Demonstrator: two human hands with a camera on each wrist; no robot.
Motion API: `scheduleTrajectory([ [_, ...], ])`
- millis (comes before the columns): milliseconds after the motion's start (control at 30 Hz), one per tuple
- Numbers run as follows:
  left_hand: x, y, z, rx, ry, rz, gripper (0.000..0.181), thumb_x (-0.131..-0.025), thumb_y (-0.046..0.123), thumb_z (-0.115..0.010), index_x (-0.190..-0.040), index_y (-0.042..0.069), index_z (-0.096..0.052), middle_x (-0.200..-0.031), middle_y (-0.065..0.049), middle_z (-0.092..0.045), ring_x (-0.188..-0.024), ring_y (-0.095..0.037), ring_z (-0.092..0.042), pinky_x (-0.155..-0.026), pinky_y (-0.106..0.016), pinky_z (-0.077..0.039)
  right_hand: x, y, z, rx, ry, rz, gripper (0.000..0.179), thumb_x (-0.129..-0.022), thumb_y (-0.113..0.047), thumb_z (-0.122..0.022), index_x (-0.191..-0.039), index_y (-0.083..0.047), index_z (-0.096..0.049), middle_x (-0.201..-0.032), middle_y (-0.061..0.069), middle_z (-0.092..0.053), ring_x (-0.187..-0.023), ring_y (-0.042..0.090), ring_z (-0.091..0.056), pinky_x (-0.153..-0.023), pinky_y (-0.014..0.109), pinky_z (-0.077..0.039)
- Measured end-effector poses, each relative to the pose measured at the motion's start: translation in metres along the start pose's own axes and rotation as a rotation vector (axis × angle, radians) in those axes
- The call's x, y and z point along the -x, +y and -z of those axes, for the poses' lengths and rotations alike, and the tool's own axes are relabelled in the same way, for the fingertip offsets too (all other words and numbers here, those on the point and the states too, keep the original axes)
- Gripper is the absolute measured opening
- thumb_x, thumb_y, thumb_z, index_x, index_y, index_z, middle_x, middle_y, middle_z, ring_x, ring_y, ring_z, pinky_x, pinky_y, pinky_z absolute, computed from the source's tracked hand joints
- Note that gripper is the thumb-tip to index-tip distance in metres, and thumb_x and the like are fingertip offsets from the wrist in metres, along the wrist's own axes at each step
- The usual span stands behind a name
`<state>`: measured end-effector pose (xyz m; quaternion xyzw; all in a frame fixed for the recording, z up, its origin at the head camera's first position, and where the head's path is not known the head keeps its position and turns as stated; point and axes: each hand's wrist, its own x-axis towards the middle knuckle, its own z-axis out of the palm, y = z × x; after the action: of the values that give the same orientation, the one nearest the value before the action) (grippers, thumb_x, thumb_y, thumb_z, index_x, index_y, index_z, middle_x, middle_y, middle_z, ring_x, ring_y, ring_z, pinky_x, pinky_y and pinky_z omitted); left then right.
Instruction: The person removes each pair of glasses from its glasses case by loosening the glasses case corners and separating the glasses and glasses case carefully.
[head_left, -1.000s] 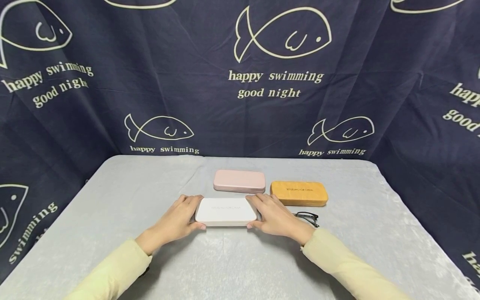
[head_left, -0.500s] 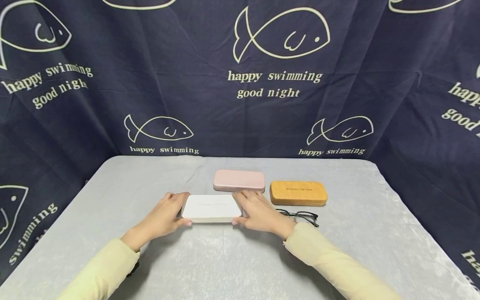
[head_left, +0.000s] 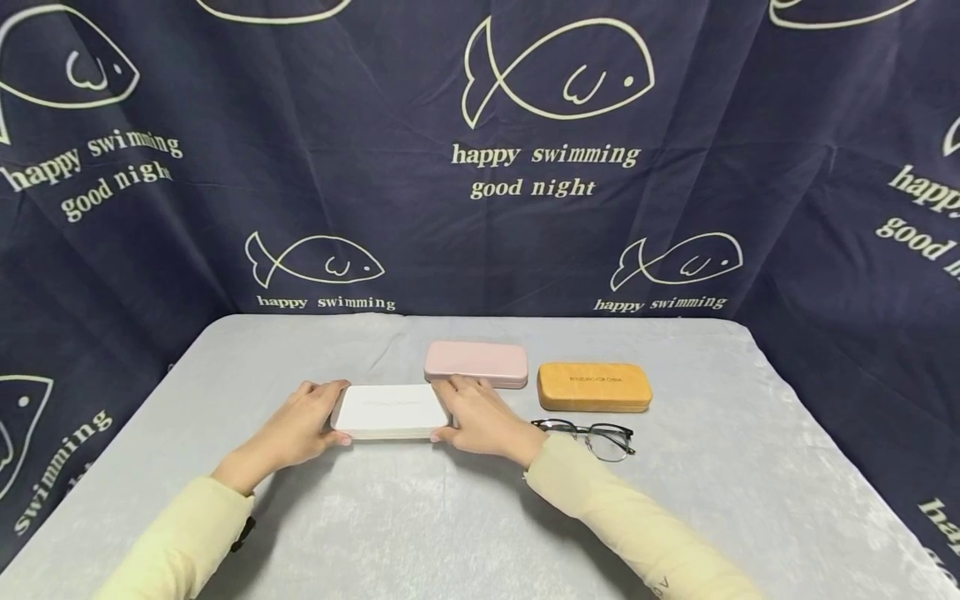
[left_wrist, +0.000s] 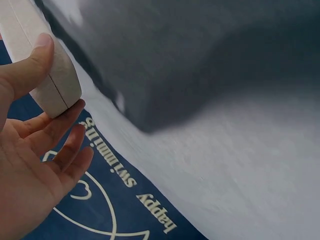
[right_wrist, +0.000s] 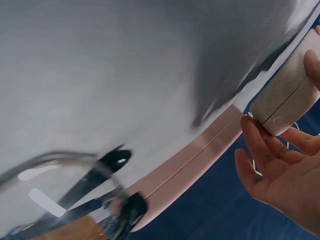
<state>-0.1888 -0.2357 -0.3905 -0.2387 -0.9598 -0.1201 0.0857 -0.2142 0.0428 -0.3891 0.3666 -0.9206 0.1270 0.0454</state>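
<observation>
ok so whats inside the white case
The white case is closed, so its inside is covered; only the outside shows, held at its ends by the left hand and right hand.

head view bright | wrist views dim (glasses (right_wrist: 90,184) blurred) | table (head_left: 420,525) shadowed

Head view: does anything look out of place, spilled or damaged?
Nothing stands out. The white case, pink case and yellow case look shut and undamaged. The glasses lie outside them, partly hidden by the right sleeve.
</observation>
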Motion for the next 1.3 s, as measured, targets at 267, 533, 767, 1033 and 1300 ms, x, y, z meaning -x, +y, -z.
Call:
scheduleTrajectory([
  [267,0.003,-0.015,0.010,-0.010,-0.008,0.034,0.072,-0.064,0.023,-0.081,-0.121,-0.005,-0.047,-0.113,-0.021,-0.060,-0.093,-0.037,-0.053,-0.084,-0.050,-0.042,-0.021,-0.012,-0.004,0.030,-0.028,-0.007,0.063,-0.079,-0.042,-0.067,-0.128,-0.008,-0.046,-0.114,0.006,-0.057,-0.106,0.019,-0.053,-0.094,0.043,-0.041],
  [533,0.007,-0.029,0.016,-0.010,-0.023,0.061,0.069,-0.065,0.020,-0.080,-0.119,-0.006,-0.046,-0.109,-0.023,-0.060,-0.092,-0.040,-0.052,-0.080,-0.052,-0.041,-0.038,-0.024,-0.010,0.053,-0.045,-0.023,0.063,-0.081,-0.042,-0.065,-0.130,-0.008,-0.044,-0.116,0.008,-0.056,-0.105,0.024,-0.054,-0.097,0.048,-0.039],
  [767,0.011,-0.044,0.016,-0.019,-0.036,0.086,0.070,-0.065,0.019,-0.080,-0.118,-0.007,-0.044,-0.110,-0.027,-0.059,-0.091,-0.044,-0.052,-0.079,-0.054,-0.042,-0.052,-0.035,-0.020,0.082,-0.057,-0.037,0.064,-0.082,-0.043,-0.063,-0.132,-0.008,-0.042,-0.118,0.008,-0.055,-0.108,0.024,-0.053,-0.097,0.047,-0.038],
  [1033,0.013,-0.056,0.019,-0.028,-0.038,0.102,0.069,-0.064,0.018,-0.081,-0.117,-0.007,-0.045,-0.109,-0.028,-0.059,-0.090,-0.045,-0.052,-0.079,-0.054,-0.041,-0.066,-0.044,-0.025,0.122,-0.081,-0.068,0.065,-0.083,-0.045,-0.060,-0.134,-0.010,-0.040,-0.121,0.007,-0.054,-0.110,0.023,-0.053,-0.100,0.046,-0.037],
  [1300,0.014,-0.064,0.021,-0.033,-0.050,0.117,0.068,-0.065,0.018,-0.080,-0.116,-0.008,-0.044,-0.109,-0.030,-0.058,-0.089,-0.046,-0.052,-0.079,-0.054,-0.041,-0.078,-0.050,-0.027,0.160,-0.100,-0.086,0.066,-0.084,-0.045,-0.060,-0.136,-0.012,-0.039,-0.122,0.005,-0.053,-0.107,0.020,-0.053,-0.094,0.038,-0.039],
])
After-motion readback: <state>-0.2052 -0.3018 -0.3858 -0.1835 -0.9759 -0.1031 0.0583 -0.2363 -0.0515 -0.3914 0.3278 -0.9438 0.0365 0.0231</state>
